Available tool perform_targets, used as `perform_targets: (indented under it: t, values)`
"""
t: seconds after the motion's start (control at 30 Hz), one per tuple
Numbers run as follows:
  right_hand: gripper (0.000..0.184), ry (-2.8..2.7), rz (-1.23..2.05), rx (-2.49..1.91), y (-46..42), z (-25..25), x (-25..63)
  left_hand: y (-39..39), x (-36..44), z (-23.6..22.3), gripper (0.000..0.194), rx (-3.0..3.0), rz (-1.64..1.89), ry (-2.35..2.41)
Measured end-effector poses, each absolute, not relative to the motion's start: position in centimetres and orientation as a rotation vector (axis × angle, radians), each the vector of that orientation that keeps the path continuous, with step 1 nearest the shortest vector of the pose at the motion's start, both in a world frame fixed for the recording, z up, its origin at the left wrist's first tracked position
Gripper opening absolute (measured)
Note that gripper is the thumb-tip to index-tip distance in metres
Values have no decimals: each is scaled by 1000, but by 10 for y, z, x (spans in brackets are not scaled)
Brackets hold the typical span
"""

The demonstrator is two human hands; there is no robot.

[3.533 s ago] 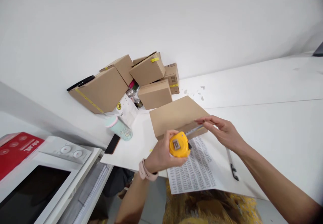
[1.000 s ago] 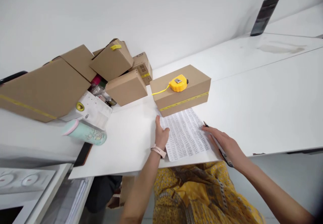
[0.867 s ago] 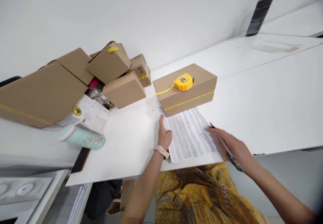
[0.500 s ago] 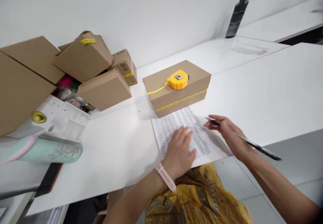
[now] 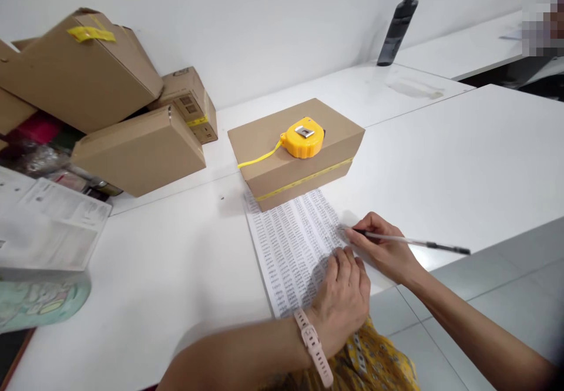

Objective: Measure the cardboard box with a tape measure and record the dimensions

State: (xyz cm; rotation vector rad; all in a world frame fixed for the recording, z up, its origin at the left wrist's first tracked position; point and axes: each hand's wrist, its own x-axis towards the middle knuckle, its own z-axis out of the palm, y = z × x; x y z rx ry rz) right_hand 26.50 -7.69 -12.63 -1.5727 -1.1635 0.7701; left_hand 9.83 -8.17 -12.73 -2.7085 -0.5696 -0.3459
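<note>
A pen (image 5: 409, 239) is pinched in my right hand (image 5: 388, 247), its tip at the right side of a sheet of paper (image 5: 286, 244) covered with columns of small writing. My left hand (image 5: 346, 291), with a pink band on the wrist, lies flat on the lower right of the sheet, close beside the right hand. Behind them stands a cardboard box (image 5: 299, 171), which covers the sheet's far end. On the box rests a yellow tape measure (image 5: 304, 137); its tape runs off the left edge and shows again along the front side.
Several cardboard boxes (image 5: 145, 150) are piled at the left by the wall. Below them are a white printed package (image 5: 53, 221) and a mint-green bottle (image 5: 48, 300). A dark bottle (image 5: 399, 27) stands at the back right. The table's front edge is near my hands.
My left hand has slid right across the paper. My right hand has brought the pen down to the sheet. The view has shifted, so the piled boxes sit farther left.
</note>
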Motion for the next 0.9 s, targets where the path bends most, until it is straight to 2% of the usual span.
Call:
perform_targets:
  t: [0.23,0.9]
  values:
    - [32,-1200,737,-1610,-82,-128,266,-81,100,-128,41,-2822,-449,-594]
    - [31,-1196,825,-1634,-80,-131,265,-80,97,-123,34,-2709,-376,-545]
